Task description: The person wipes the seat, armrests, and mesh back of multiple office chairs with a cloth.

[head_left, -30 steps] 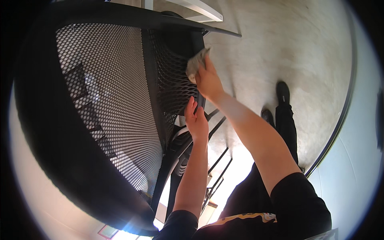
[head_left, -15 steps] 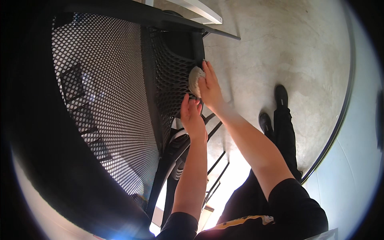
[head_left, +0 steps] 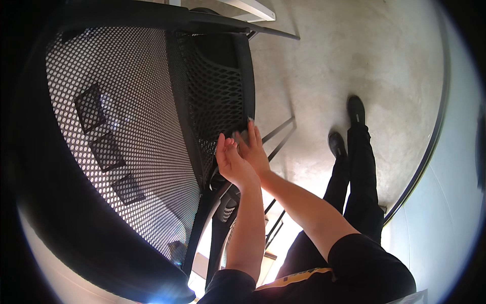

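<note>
A black mesh chair (head_left: pixel 245 76) fills the left side, with a large fine-mesh panel (head_left: pixel 136 96) and a coarser lattice panel (head_left: pixel 215 83) beyond it. My right hand (head_left: pixel 255 154) is at the near end of the lattice panel, fingers reaching along its right edge. Only a scrap of a greyish-beige cloth shows by its fingers; the rest is hidden behind my hands. My left hand (head_left: pixel 235 164) is just left of the right one and overlaps it, thumb raised and fingers loosely bent, with nothing visible in it.
Dark chair supports (head_left: pixel 223 202) run below my hands. A white metal bar (head_left: pixel 250 9) crosses the top, near a thin dark rod (head_left: pixel 278 33). Grey concrete floor (head_left: pixel 400 76) lies to the right, bounded by a pale wall (head_left: pixel 435 218). My black shoes (head_left: pixel 356 109) stand on it.
My right hand has slid toward me along the panel's right edge, and the cloth is now mostly hidden. My left hand moved slightly left and nearer; the two hands now overlap.
</note>
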Tool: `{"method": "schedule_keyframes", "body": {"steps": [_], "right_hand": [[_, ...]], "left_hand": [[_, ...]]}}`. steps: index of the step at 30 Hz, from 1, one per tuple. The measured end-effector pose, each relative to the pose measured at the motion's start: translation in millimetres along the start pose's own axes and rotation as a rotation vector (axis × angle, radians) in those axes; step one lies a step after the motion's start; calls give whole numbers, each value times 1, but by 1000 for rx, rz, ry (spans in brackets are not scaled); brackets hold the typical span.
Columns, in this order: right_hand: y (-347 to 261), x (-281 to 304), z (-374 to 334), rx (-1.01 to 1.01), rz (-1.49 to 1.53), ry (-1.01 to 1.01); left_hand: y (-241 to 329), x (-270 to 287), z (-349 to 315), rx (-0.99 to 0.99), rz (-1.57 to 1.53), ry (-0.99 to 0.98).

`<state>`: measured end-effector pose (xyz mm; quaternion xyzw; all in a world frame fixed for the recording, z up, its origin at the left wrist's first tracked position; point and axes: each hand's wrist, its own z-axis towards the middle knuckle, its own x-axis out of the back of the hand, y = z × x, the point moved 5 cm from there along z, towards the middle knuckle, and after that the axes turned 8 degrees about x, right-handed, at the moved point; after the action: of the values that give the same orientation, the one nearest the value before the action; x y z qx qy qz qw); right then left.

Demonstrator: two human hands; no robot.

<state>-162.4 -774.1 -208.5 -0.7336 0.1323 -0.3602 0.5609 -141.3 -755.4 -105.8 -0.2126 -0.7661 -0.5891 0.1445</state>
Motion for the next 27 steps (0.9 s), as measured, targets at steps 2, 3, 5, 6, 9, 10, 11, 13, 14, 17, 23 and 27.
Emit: {"method": "schedule_keyframes", "body": {"steps": [2,3,5,6,9,10,11,13,14,17,23,27], "right_hand": [[-13,6,-12,-63,72,132],[-16,12,-14,-138,183,100],[-20,22,-20,-288,401,40],[-17,19,-27,-338,402,44],[10,-2,-39,-460,429,32],[23,-7,-36,-492,445,20],[32,-13,-34,-523,461,5],[33,-6,-18,-544,505,239],[35,-7,-6,-591,566,291],[36,-1,28,-735,608,354],[56,75,147,-421,387,506],[47,136,223,40,392,648]], "left_hand": [[1,4,-4,-27,20,6],[0,9,-4,-36,25,10],[-2,14,-4,-22,10,11],[-2,14,-4,-3,-9,6],[-4,10,0,22,-68,-17],[-5,9,2,28,-90,-32],[-7,10,2,35,-82,-36],[-7,8,1,46,-70,-43],[-7,9,-1,43,-88,-33],[-15,17,0,52,-130,-54],[-29,20,-15,72,-3,-69],[-46,18,-37,126,-26,-146]]}}
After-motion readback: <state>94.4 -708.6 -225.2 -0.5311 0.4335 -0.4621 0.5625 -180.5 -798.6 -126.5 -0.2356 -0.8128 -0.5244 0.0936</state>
